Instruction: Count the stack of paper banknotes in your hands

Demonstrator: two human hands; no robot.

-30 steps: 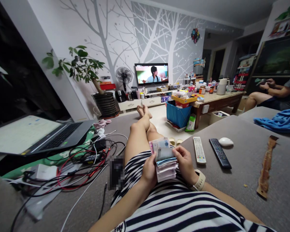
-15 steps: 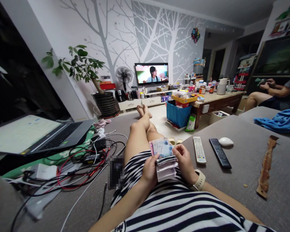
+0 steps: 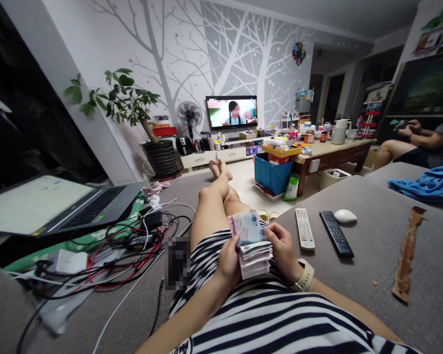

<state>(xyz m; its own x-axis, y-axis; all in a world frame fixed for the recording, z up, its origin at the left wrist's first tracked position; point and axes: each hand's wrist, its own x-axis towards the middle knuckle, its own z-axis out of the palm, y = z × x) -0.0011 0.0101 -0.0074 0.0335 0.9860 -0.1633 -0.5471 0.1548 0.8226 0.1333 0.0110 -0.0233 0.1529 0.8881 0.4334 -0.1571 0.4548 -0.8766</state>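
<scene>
A stack of banknotes (image 3: 251,245) rests over my lap, gripped by both hands. My left hand (image 3: 229,259) clasps the stack's left edge with its fingers wrapped behind. My right hand (image 3: 284,248) pinches the right side, thumb on the folded-over notes, and a pale watch sits on that wrist. The upper notes stand up and fan away from the folded lower ones. My bare legs stretch out ahead on the grey sofa.
A white remote (image 3: 304,228), a black remote (image 3: 335,233) and a white mouse (image 3: 345,216) lie on the sofa to my right. To my left are an open laptop (image 3: 59,205) and tangled cables (image 3: 125,246). Another person (image 3: 421,140) sits at far right.
The top notes have been flipped: one more note has folded down onto the lower pile while the upright ones shifted slightly. Both hands stay in place.
</scene>
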